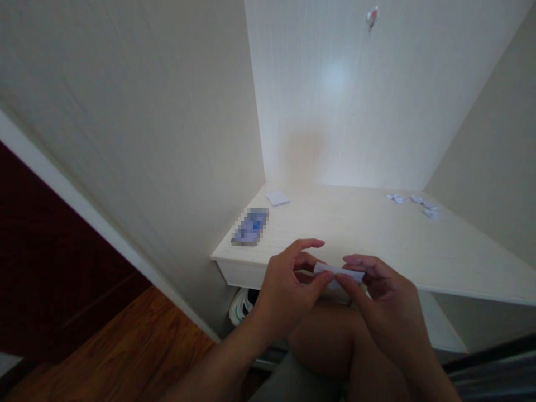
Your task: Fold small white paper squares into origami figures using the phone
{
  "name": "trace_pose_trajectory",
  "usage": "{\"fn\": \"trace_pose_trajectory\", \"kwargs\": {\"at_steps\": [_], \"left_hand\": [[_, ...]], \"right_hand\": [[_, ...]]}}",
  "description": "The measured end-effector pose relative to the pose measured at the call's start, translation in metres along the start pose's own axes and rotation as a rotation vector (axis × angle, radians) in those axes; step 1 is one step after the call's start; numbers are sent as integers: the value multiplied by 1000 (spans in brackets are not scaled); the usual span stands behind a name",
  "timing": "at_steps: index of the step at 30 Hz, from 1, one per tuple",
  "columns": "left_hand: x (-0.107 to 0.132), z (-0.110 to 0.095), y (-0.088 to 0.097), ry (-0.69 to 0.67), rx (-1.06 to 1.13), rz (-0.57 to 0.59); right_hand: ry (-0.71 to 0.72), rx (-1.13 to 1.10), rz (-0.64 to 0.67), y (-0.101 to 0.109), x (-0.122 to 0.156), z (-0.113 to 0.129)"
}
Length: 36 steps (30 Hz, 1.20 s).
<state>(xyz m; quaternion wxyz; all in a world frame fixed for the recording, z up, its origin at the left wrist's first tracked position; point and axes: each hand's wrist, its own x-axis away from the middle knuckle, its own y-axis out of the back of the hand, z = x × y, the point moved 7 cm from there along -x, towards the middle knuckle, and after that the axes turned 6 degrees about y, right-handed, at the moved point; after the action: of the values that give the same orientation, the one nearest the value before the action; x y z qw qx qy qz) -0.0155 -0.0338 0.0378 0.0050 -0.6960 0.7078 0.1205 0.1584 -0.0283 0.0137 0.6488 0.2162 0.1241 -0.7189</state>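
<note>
Both of my hands pinch one small strip of white paper [341, 272] just above the near edge of the shelf. My left hand [291, 282] grips its left part between thumb and fingers, with the index finger stretched out above. On the other side, my right hand [387, 296] holds the strip with the thumb close beside the left thumb. The strip looks folded and lies nearly level. Part of it is hidden behind the thumbs.
On the white shelf [335, 218], a blurred-out flat rectangular item [250, 227] lies at the left, with a white paper square [277, 198] behind it. Several small white paper pieces [414, 202] lie back right. White panels enclose the shelf. A shoe [238, 306] sits below it.
</note>
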Motion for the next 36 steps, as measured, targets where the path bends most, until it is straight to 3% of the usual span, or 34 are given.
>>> {"fn": "trace_pose_trajectory", "kwargs": {"at_steps": [12, 16, 23, 30, 36], "left_hand": [[-3, 7, 8, -35, -15, -58], [-7, 11, 8, -17, 3, -26], [-13, 19, 13, 64, -6, 16], [-12, 16, 20, 2, -64, -47], [-10, 13, 15, -93, -114, 21]], "right_hand": [[-67, -58, 44, 2, -3, -19], [-69, -42, 9, 4, -4, -15], [-116, -63, 75, 1, -3, -23], [-64, -30, 36, 7, -3, -26], [-26, 45, 39, 9, -1, -23]]}}
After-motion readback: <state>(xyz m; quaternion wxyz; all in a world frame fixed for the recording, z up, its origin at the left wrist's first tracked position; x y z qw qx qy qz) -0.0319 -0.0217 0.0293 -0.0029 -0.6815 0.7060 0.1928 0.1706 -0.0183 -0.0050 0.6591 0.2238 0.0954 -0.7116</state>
